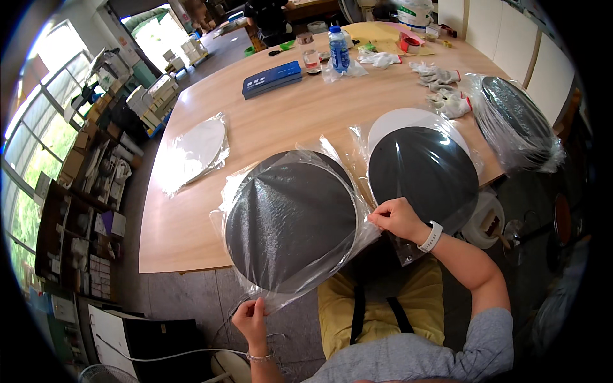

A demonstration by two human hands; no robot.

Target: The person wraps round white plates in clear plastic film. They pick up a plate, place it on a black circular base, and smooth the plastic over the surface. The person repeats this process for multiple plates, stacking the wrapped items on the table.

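Observation:
A round black disc (290, 223) in a clear plastic bag (300, 297) lies tilted at the table's near edge, overlapping another dark bagged disc behind it. My left hand (250, 317) pinches the bag's near lower corner. On the bag's right side my right hand (397, 218), with a white watch on its wrist, pinches the plastic between thumb and fingers. Just beyond the right hand lies a second black disc (421, 169) in clear plastic, partly over a white disc (415, 119). A white disc (203, 143) in clear wrap rests on the left part of the table.
A stack of bagged dark discs (517, 115) sits at the table's right edge. Farther back are white gloves (450, 102), a blue flat box (272, 79), a blue bottle (339, 50) and a red tape roll (409, 43). A white bucket (483, 220) stands below, at right. Another person (267, 19) is at the back.

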